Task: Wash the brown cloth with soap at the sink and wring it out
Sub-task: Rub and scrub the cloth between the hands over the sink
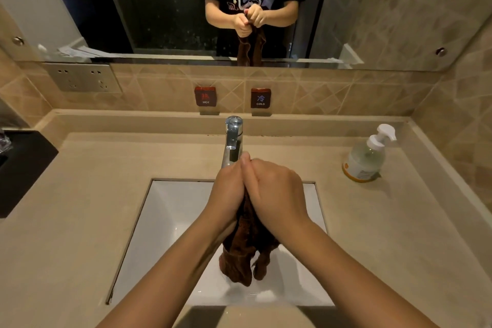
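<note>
item: brown cloth [249,253], centre of the frame, bunched and hanging down over the white sink [170,210]; its lower ends dangle above the basin floor.
item: our left hand [230,189] and right hand [274,192], pressed side by side at centre frame, each grip clenched on the top of the cloth.
item: tap [233,138], just above our hands in the frame, chrome; we cannot tell whether water runs.
item: soap bottle [366,157], right of the frame, standing upright on the beige counter [80,194], well apart from the sink.
item: hot and cold labels [205,96], on the tiled wall above the tap.
item: mirror [159,8], top of the frame, showing the hands and cloth.
item: wall sockets [82,77], upper left.
</note>
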`<state>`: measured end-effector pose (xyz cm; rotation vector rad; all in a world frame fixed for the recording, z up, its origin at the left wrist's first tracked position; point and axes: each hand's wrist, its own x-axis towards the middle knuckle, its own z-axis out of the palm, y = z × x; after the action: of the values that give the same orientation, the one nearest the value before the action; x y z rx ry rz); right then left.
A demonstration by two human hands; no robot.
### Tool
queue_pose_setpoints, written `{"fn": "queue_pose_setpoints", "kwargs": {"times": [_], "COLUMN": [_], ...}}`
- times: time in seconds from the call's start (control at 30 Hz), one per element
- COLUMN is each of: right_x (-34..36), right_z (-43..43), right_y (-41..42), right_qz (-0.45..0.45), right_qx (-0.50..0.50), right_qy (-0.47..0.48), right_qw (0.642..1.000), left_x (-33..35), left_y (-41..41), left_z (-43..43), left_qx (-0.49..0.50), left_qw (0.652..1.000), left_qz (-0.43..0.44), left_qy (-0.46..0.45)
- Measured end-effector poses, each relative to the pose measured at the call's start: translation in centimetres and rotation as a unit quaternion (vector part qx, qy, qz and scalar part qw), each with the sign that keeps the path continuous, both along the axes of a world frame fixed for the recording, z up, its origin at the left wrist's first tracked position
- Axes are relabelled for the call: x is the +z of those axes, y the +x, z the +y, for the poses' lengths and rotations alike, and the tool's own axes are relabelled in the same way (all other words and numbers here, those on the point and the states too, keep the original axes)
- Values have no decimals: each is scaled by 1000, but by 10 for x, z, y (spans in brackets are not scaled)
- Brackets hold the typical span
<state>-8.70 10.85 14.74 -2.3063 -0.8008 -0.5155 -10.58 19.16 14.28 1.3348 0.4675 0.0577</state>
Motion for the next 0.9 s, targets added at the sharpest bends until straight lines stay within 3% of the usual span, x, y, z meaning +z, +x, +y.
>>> {"fn": "queue_pose_setpoints", "kwargs": {"times": [0.1,0.3,0.43,0.5,0.57,0.63,0.77,0.9], "right_x": [5,-7,-2,-4,-7,-9,2,5], "right_z": [-5,-3,-7,-10,-9,-6,-10,-9], "right_y": [22,-6,24,21,7,-1,25,15], "right_qz": [100,18,33,23,52,23,94,66], "right_qx": [-43,-2,-41,-33,-4,10,-36,-3], "right_qy": [26,-73,-2,-18,-68,-125,-82,-102], "right_qw": [994,997,999,999,996,992,992,993], "left_x": [-1,4,1,0,1,-3,-4,2], "left_y": [-2,1,0,1,3,4,2,4], "left_z": [-6,-4,-11,-7,-2,-2,-15,-4], "left_qx": [-21,26,-7,-6,17,34,-1,10], "left_qw": [1000,997,999,999,998,995,998,997], "left_qz": [1,31,35,30,37,47,37,43], "left_qy": [15,-64,-15,-10,-47,-83,-47,-64]}}
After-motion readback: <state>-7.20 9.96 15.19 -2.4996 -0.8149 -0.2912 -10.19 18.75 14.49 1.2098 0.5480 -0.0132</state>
